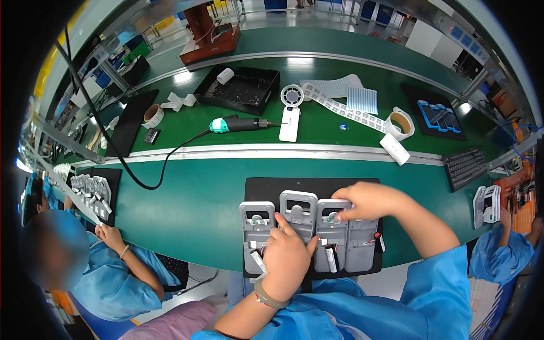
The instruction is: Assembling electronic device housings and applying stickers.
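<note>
I see a green workbench (pixel 187 192) spanning the scene, with a black mat (pixel 260 186) near me at its centre. Four grey plastic housings (pixel 298 212) lie side by side on the mat. My right hand (pixel 371 201) rests on the third housing (pixel 333 226), fingertips pinching a small part at its far end. My left hand (pixel 288 258) lies curled over the near ends of the housings; I cannot tell whether it grips anything. An electric screwdriver (pixel 241 123) lies far off.

- Grey housings (pixel 298 212): matt moulded plastic.
- Black mat (pixel 260 187) under them: dull, smooth.
- Green belt (pixel 192 192): smooth, slight sheen.
- Blue sleeve (pixel 442 283): thin cloth.
</note>
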The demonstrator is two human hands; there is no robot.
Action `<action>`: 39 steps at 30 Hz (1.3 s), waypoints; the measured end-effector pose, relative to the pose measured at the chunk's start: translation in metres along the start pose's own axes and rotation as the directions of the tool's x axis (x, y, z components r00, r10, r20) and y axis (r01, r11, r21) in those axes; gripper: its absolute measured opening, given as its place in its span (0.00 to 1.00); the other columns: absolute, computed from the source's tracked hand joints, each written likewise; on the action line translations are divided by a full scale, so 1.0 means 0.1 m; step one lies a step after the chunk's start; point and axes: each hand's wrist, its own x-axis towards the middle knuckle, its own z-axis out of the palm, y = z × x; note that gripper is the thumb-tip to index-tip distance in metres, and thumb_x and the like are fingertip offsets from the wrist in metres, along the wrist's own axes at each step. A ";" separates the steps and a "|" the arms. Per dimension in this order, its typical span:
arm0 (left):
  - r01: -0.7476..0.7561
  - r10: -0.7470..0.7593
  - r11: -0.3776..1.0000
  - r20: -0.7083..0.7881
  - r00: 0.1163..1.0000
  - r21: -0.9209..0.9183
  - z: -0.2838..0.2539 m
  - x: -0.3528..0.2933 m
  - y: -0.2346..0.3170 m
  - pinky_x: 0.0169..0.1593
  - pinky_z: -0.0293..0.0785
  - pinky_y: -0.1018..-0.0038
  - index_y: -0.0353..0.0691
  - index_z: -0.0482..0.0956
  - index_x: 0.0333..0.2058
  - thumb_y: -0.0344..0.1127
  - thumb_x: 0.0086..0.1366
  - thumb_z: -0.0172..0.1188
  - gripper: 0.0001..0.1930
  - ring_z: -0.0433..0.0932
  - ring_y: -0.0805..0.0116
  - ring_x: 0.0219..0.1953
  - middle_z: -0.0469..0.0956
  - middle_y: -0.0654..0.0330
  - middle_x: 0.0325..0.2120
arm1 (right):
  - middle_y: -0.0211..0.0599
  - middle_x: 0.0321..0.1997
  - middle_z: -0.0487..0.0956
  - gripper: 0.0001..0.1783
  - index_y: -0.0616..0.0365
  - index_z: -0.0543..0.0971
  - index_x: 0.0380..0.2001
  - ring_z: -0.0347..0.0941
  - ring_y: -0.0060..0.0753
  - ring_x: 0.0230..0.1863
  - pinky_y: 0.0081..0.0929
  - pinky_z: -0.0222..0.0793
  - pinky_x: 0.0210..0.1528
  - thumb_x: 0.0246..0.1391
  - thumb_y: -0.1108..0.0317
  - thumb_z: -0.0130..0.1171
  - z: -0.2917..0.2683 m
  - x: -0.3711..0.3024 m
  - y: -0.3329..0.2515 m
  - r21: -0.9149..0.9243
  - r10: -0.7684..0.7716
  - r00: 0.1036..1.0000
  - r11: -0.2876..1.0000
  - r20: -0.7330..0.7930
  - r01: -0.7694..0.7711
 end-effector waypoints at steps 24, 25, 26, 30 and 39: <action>0.235 0.766 -0.311 -0.096 0.636 -0.921 -0.34 -0.73 -0.85 0.53 0.70 0.66 0.36 0.63 0.58 0.42 0.33 0.78 0.50 0.72 0.63 0.51 0.71 0.54 0.50 | 0.34 0.39 0.75 0.12 0.58 0.80 0.32 0.73 0.36 0.39 0.31 0.70 0.37 0.40 0.72 0.65 -0.08 -1.04 -1.85 -0.156 -0.581 0.596 0.776 -0.554 0.611; 0.329 0.816 -0.318 -0.081 0.572 -0.889 -0.33 -0.73 -0.89 0.58 0.68 0.62 0.40 0.63 0.59 0.41 0.30 0.80 0.53 0.70 0.59 0.55 0.69 0.54 0.53 | 0.34 0.39 0.75 0.12 0.58 0.80 0.32 0.73 0.36 0.39 0.31 0.70 0.37 0.40 0.72 0.65 -0.03 -1.03 -1.88 -0.152 -0.581 0.596 0.775 -0.554 0.614; 0.345 0.831 -0.305 -0.071 0.552 -0.888 -0.29 -0.73 -0.91 0.58 0.68 0.62 0.41 0.63 0.59 0.41 0.29 0.80 0.54 0.71 0.59 0.55 0.69 0.54 0.53 | 0.35 0.40 0.76 0.12 0.57 0.81 0.31 0.73 0.35 0.38 0.29 0.68 0.35 0.38 0.72 0.65 0.00 -1.00 -1.93 -0.313 -0.641 0.528 0.751 -0.556 0.582; 0.417 0.802 -0.303 0.007 0.597 -0.857 -0.29 -0.83 -0.91 0.57 0.70 0.64 0.39 0.63 0.58 0.42 0.27 0.81 0.55 0.72 0.59 0.54 0.70 0.53 0.52 | 0.38 0.43 0.77 0.14 0.55 0.81 0.28 0.72 0.36 0.40 0.32 0.65 0.37 0.31 0.68 0.64 0.14 -0.92 -2.00 -0.501 -0.710 0.446 0.703 -0.545 0.505; 0.417 0.819 -0.281 0.010 0.573 -0.864 -0.37 -0.81 -0.92 0.53 0.73 0.66 0.36 0.65 0.56 0.42 0.26 0.81 0.54 0.75 0.59 0.51 0.73 0.52 0.48 | 0.34 0.43 0.76 0.10 0.56 0.77 0.25 0.72 0.33 0.43 0.33 0.64 0.42 0.35 0.66 0.61 0.18 -0.89 -2.04 -0.463 -0.692 0.483 0.720 -0.537 0.516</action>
